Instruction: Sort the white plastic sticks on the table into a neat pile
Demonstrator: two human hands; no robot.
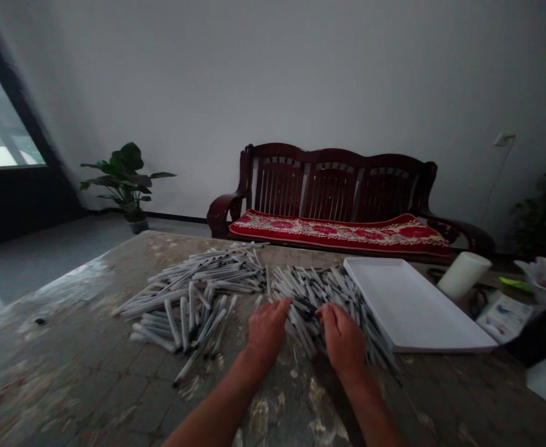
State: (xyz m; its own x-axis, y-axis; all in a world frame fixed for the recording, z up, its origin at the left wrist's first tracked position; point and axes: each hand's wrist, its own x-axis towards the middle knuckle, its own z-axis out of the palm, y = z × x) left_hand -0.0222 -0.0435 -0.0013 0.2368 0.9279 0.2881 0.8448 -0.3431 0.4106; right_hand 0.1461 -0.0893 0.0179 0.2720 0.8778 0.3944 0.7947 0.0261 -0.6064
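The tabletop [91,397], its far edge just behind the white tray [426,304], shows patterned room before it. Left of the tray, pens [301,285] lie in two heaps, one alongside its rim; there the left hand [266,329] and right hand [344,335] narrow at the fingertips — whether on a pen, one cannot tell.

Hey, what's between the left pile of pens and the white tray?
In the head view, the right pile of pens lies there, with the left hand and right hand at it.
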